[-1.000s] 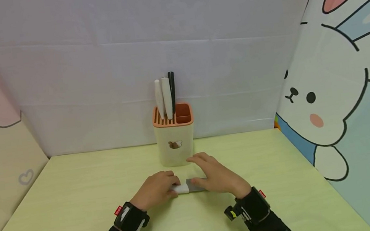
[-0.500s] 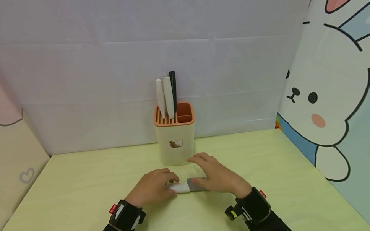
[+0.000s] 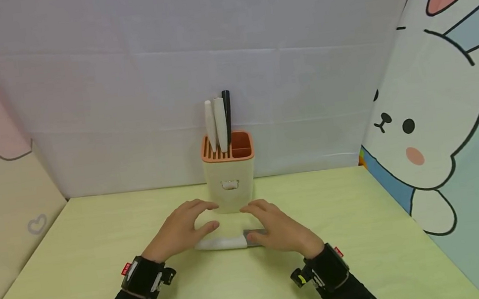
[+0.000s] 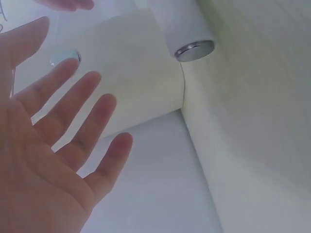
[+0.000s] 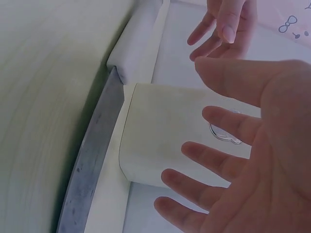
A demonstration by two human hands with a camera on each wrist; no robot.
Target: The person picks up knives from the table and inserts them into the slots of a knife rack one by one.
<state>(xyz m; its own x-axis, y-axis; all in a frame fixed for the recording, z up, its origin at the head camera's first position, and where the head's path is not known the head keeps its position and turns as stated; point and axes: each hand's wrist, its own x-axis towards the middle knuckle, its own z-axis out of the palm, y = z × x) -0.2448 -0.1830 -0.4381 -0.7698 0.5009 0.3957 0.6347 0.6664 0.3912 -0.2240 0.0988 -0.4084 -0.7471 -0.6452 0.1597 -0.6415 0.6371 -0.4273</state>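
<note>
A knife with a white handle [image 3: 221, 244] and a grey blade [image 5: 92, 160] lies sideways on the table, handle to the left. My left hand [image 3: 181, 230] hovers just behind the handle with spread fingers, holding nothing. In the left wrist view the round metal end of the handle [image 4: 192, 29] shows apart from those fingers. My right hand [image 3: 282, 229] is held over the blade end, thumb and fingers apart. The right wrist view shows a gap between its fingers and the blade. From the head view this hand hides the blade's tip.
Behind the hands stands a cream knife block [image 3: 229, 175] with an orange slotted top. Two white-handled tools [image 3: 220, 122] and a black-handled one [image 3: 228, 113] stand upright in its slots. A white cloth wall [image 3: 127, 108] closes off the table's [image 3: 109, 225] back edge.
My left hand has let go of the knife handle, moved left and back, and spread its fingers. The handle is now uncovered. My right hand stays nearly in place.
</note>
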